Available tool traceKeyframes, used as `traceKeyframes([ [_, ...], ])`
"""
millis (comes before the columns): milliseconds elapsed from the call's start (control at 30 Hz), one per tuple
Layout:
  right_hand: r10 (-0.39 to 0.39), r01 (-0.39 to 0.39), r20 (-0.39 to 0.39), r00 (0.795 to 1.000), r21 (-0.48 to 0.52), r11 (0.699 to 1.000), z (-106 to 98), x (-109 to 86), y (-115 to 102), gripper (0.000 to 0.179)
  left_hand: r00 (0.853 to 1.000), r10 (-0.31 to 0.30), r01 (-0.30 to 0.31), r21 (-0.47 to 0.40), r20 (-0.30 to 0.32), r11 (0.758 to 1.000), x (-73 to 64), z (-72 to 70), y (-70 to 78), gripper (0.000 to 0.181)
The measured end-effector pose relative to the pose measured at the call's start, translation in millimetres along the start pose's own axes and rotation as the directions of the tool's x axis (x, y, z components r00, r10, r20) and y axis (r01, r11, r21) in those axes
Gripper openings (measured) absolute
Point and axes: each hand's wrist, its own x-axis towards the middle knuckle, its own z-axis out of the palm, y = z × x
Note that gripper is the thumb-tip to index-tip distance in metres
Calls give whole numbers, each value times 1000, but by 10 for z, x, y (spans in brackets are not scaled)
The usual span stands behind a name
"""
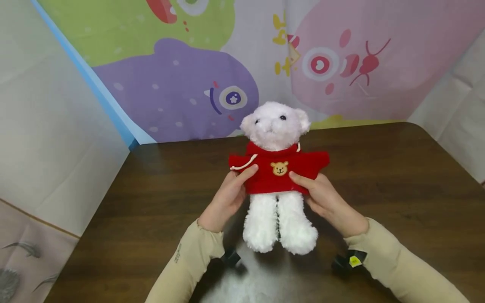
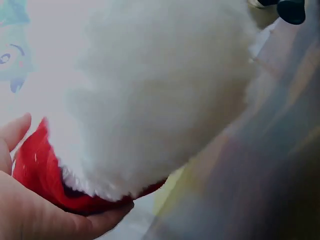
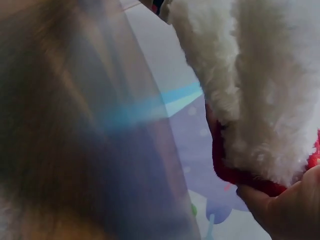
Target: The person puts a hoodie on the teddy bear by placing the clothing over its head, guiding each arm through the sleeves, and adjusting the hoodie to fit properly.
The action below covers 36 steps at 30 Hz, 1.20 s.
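"Teddy bear [image 1: 273, 130], white and fluffy, upright between two hands?"

"Yes, over the bench [image 1: 159, 193], apparently lifted clear of it, face toward the head camera. Dressed in a red sweater [image 1: 263, 182] with a bear-face badge [image 1: 280, 168] and white cords [image 1: 244, 163]."

"And the fingers?"

"Gripping on both sides. Left hand [image 1: 227, 195] at one flank of the sweater, right hand [image 1: 327, 198] at the other, both thumbs across the front. Other fingers mostly behind, so largely hidden from above."

"Anything clearer from the wrists?"

"Hardly. On the left, a washed-out mass of fur above the red hem; on the right, fur cut off by the frame. Surroundings badly smeared in both."

"Under the feet?"

"A pale patch [image 1: 257, 280] at the bottom edge, maybe just a reflection; hard to make out. Dark devices [image 1: 342, 264] at the wrists, partly covered by cream sleeves [image 1: 398, 256]."
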Motion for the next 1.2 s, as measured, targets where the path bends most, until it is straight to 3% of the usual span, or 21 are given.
traceKeyframes([
  [267,114,-114,6,993,-11,993,-78,-18,98,56,995,-45,51,61,-92,997,89,-31,-239,37],
  [433,192,-192,2,981,-2,981,-161,16,123,60,984,-90,104,86,-154,991,119,-34,-306,38],
  [667,213,-212,-50,976,16,977,-238,76,118,60,973,-141,165,124,-180,979,153,-71,-351,43],
  [800,202,-199,-44,978,54,978,-228,83,132,58,964,-123,165,172,-234,971,156,-114,-339,51],
  [1000,173,-172,-51,984,24,985,-213,69,134,56,944,-55,122,188,-327,975,188,-157,-261,58],
  [1100,177,-179,-85,981,-21,984,-194,45,123,58,943,-27,129,289,-333,949,197,-175,-229,46],
  [1200,100,-124,-136,986,-187,975,-155,21,98,63,934,33,138,443,-356,886,193,-187,-194,37],
])
